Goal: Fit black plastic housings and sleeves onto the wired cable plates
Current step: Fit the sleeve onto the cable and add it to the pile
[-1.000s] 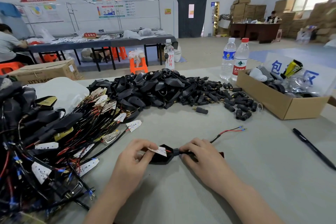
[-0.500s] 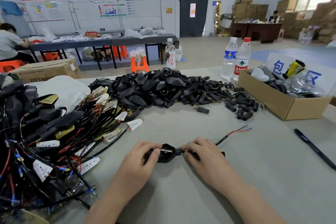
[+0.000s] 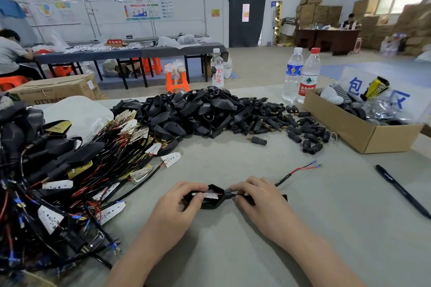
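Observation:
A black plastic housing [image 3: 213, 202] lies near the table's front edge with a white cable plate [image 3: 208, 195] sitting inside it. My left hand [image 3: 179, 205] grips the housing's left end, fingertips on the plate. My right hand [image 3: 258, 200] pinches the black sleeve [image 3: 228, 193] and cable at the housing's right end. The cable [image 3: 296, 171] runs off to the right and ends in red and black wires with blue tips. Behind lie a pile of black housings [image 3: 193, 112] and several loose sleeves [image 3: 300, 128]. A tangle of wired plates [image 3: 70, 182] fills the left.
An open cardboard box [image 3: 363, 133] of parts stands at the right, two water bottles [image 3: 300, 74] behind it, another bottle [image 3: 217, 70] further back. A black pen [image 3: 401, 191] lies at the right. A white bag [image 3: 77, 116] rests at the back left. People sit at distant tables.
The white plate has gone from lying on top of the housing to sitting down inside it. Both hands have stayed at the housing's two ends.

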Motion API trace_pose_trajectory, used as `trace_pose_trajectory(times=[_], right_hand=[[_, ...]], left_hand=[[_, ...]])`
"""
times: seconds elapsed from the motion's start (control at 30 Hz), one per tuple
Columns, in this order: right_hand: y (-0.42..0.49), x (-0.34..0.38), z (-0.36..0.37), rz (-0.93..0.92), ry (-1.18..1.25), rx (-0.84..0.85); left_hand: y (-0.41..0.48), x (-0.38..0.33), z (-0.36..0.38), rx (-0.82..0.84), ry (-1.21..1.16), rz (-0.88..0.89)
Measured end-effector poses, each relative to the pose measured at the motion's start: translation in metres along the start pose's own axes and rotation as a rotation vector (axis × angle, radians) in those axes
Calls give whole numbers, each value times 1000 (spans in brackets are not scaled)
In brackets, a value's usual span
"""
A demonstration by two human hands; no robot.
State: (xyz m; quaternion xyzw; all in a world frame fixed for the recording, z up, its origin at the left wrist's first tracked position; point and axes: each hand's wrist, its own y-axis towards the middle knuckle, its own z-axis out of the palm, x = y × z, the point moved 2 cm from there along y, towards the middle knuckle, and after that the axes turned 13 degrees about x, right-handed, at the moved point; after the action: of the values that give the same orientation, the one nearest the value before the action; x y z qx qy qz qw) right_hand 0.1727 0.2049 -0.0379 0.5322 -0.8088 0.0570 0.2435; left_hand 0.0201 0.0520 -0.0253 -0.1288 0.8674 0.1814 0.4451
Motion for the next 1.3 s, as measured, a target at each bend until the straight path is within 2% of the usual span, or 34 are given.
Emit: trace_pose_trajectory(times=[0.33,0.43,0.5,0.57,0.7,0.77,0.83,0.9,1.03,1.13,1.2,1.3], right_hand=[[-1,14,-2,-73,78,40],[0,13,-11,-57,107,-78],[9,2,-23,9,163,-202],[26,-16,-38,109,138,-244],[70,-57,-60,308,-11,-134],[89,-74,-64,386,-93,-32],[105,-86,-63,440,-139,79],[115,-94,-63,463,-197,158],[122,-99,-69,483,-238,183],[112,-101,-73,485,-169,183],[98,-102,-79,502,-30,141],[68,-104,-87,513,288,-39]], left_hand=[[1,-3,-1,54,6,-31],[0,1,0,20,35,-77],[-1,5,-6,-57,46,-124],[-4,9,-17,-147,66,-172],[-9,11,-35,-337,504,-227],[-6,1,-30,-368,614,-159],[3,-12,-14,-286,612,-23],[18,-20,8,-129,578,36],[51,-20,49,118,637,-55],[73,-27,72,147,706,-25],[86,-35,81,137,715,8],[98,-41,91,129,687,-13]])
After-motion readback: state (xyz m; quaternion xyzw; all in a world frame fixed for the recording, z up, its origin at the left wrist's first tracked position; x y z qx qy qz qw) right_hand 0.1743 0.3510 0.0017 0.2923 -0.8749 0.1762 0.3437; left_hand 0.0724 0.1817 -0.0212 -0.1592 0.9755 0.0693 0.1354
